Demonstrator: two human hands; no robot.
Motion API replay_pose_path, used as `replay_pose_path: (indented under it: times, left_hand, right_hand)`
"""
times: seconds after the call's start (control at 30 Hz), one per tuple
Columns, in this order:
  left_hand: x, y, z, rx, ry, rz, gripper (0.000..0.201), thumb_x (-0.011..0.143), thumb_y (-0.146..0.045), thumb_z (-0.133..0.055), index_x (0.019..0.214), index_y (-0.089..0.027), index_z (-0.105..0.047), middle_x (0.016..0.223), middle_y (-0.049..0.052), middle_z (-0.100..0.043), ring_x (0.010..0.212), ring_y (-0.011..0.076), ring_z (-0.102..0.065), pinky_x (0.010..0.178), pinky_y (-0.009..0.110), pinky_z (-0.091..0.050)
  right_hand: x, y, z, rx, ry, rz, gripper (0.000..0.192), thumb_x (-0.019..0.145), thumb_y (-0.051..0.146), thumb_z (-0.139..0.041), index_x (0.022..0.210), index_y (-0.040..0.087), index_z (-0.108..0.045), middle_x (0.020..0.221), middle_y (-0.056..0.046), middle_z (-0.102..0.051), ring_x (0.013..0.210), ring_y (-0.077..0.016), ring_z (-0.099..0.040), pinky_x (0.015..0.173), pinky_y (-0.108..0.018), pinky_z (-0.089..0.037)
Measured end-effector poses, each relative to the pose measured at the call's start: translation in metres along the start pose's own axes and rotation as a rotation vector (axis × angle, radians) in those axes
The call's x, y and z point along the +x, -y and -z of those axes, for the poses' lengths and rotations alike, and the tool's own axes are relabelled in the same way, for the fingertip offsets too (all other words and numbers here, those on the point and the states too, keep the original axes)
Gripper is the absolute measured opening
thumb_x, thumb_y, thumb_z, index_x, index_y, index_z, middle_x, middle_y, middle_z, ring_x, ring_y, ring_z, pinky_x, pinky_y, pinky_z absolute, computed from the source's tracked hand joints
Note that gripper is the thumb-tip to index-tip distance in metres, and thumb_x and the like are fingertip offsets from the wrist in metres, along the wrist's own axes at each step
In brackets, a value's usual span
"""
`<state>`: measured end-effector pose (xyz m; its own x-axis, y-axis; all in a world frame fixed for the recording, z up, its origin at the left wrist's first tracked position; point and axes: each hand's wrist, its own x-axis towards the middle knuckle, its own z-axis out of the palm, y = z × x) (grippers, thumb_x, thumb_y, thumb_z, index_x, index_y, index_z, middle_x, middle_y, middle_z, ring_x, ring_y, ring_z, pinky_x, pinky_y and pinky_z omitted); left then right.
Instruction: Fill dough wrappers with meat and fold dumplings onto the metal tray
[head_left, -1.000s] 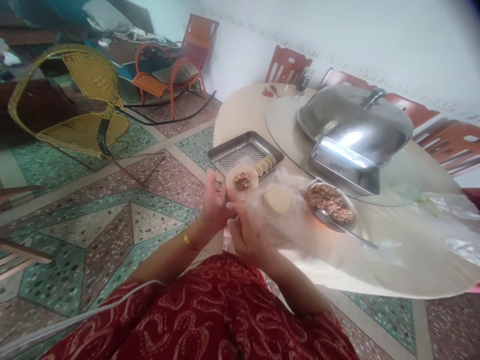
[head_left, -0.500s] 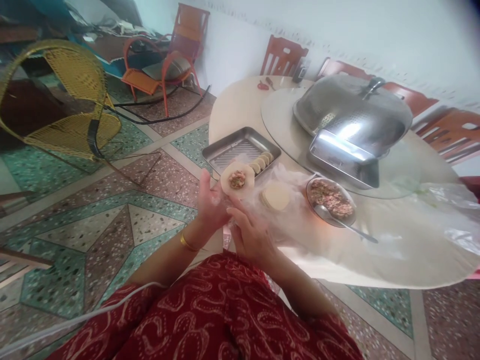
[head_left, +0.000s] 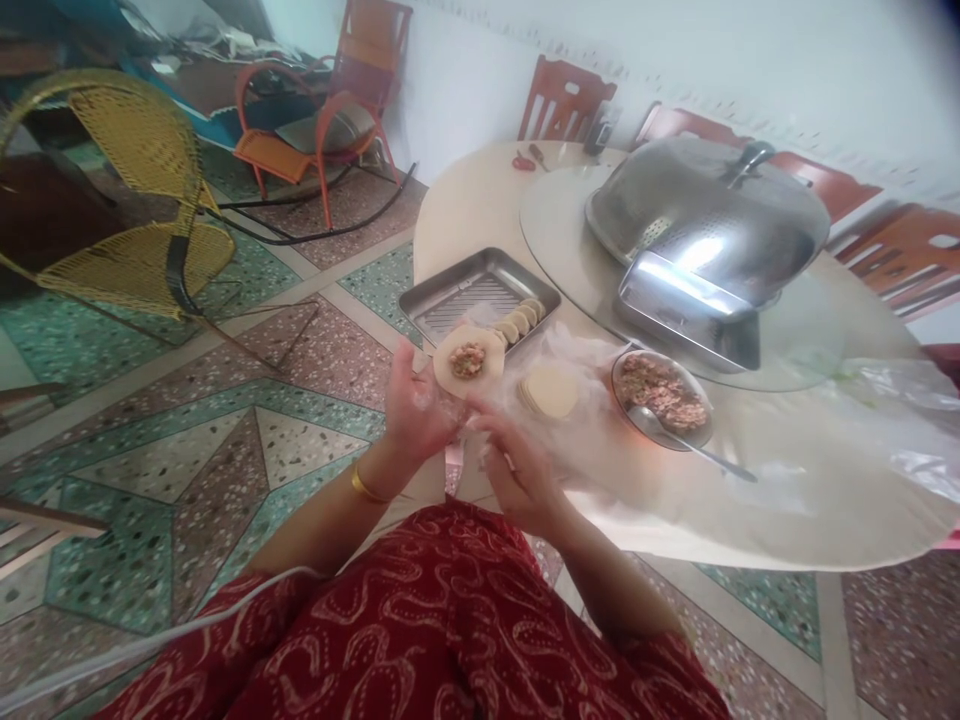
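Observation:
On the fingers of my left hand [head_left: 421, 412] lies a round dumpling wrapper [head_left: 489, 378], spread flat with a mound of minced filling [head_left: 468, 360] in its centre. My left thumb stands up, clear of the dough. Close by on the right, my right hand [head_left: 519, 474] has its fingers loosely extended near my left fingertips and the wrapper's lower edge, holding nothing visible. A stack of wrappers [head_left: 553, 390] rests on thin plastic to the right. Farther right is a bowl of minced filling [head_left: 654, 388] with a metal spoon [head_left: 697, 450] in it.
Behind the wrapper sits a metal tray [head_left: 442, 290] with a row of folded dumplings [head_left: 517, 322] along its right side. A large domed metal lid [head_left: 675, 210] and another metal tray [head_left: 690, 320] stand on the glass turntable [head_left: 547, 215]. Red scissors [head_left: 523, 162] lie at the far edge.
My right hand has shifted slightly right, away from my left palm. The filled wrapper stays on my left fingers. The whole view has moved a little.

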<state>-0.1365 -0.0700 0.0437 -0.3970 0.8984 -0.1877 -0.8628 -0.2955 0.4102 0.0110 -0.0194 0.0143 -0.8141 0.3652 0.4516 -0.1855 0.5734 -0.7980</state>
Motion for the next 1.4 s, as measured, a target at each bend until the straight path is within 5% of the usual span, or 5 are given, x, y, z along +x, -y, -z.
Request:
replay_pose_path:
  times: [0.23,0.57,0.8,0.93,1.4]
  left_hand:
    - [0.002,0.001,0.005,-0.004,0.044,-0.019,0.078,0.094,-0.071,-0.021,0.136,-0.014,-0.053,0.124,0.011,-0.068,0.129,0.0255,-0.055,0.104,0.037,-0.047]
    - [-0.001,0.000,-0.002,0.042,0.064,0.082,0.061,0.096,-0.059,-0.034,0.122,-0.010,-0.060,0.118,0.014,-0.070,0.131,0.0287,-0.052,0.107,0.040,-0.045]
    - [-0.009,0.006,-0.011,0.014,0.077,0.266,0.055,0.096,-0.052,-0.035,0.119,-0.009,-0.062,0.110,0.013,-0.072,0.124,0.0279,-0.059,0.105,0.041,-0.047]
    - [-0.016,0.010,-0.021,0.048,0.143,0.362,0.057,0.097,-0.053,-0.031,0.120,-0.012,-0.062,0.107,0.011,-0.074,0.121,0.0283,-0.061,0.103,0.044,-0.049]
    - [-0.032,0.006,-0.034,0.053,0.185,0.379,0.054,0.099,-0.052,-0.031,0.129,-0.016,-0.059,0.109,0.008,-0.073,0.120,0.0255,-0.062,0.107,0.042,-0.046]
  right_hand:
    - [-0.012,-0.003,0.000,0.773,-0.125,-0.404,0.018,0.093,0.034,-0.054,0.110,0.028,-0.059,0.138,-0.006,-0.061,0.060,-0.0096,-0.066,0.053,-0.027,-0.058]
    - [-0.012,-0.014,0.010,-0.400,-0.104,0.353,0.042,0.089,0.004,-0.049,0.128,0.018,-0.053,0.124,-0.014,-0.070,0.114,-0.0199,-0.068,0.089,-0.032,-0.059]
    - [-0.013,-0.034,0.025,-0.831,-0.474,0.490,0.029,0.085,0.012,-0.060,0.113,0.021,-0.059,0.140,-0.014,-0.057,0.125,-0.0260,-0.055,0.094,-0.042,-0.053]
    - [-0.009,-0.041,0.030,-0.888,-0.550,0.510,0.021,0.087,0.018,-0.059,0.107,0.024,-0.059,0.156,-0.007,-0.038,0.134,-0.0267,-0.046,0.099,-0.044,-0.049]
    - [-0.006,-0.038,0.041,-0.868,-0.632,0.620,0.015,0.088,0.026,-0.056,0.103,0.024,-0.053,0.149,-0.008,-0.039,0.138,-0.0241,-0.041,0.111,-0.048,-0.041]
